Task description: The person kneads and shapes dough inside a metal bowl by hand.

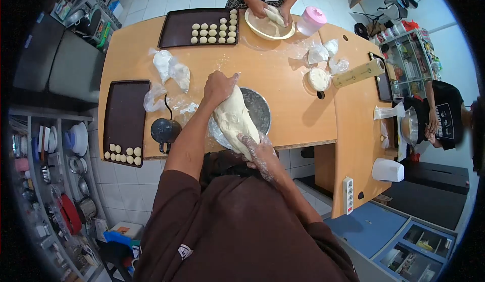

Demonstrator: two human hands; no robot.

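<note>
A long, thick piece of pale dough [235, 120] is stretched at a slant above a metal bowl [260, 111]. My left hand [220, 87] grips the far end of the dough. The near end rests in my right hand [259, 155], whose fingers are wrapped round it and dusted with flour. The dough hides part of the bowl. Left of the bowl, a black scale-like device [165, 130] with a handle stands by the table's near edge. Flour lies scattered between them.
Dark trays with dough balls lie at the left [126, 115] and far side [177, 29]. A person across kneads dough in a cream basin [270, 29]. Flour bags [172, 69], a pink-lidded jar [312, 20], a tall roll [358, 74] and a power strip [348, 196] surround. Another person stands right.
</note>
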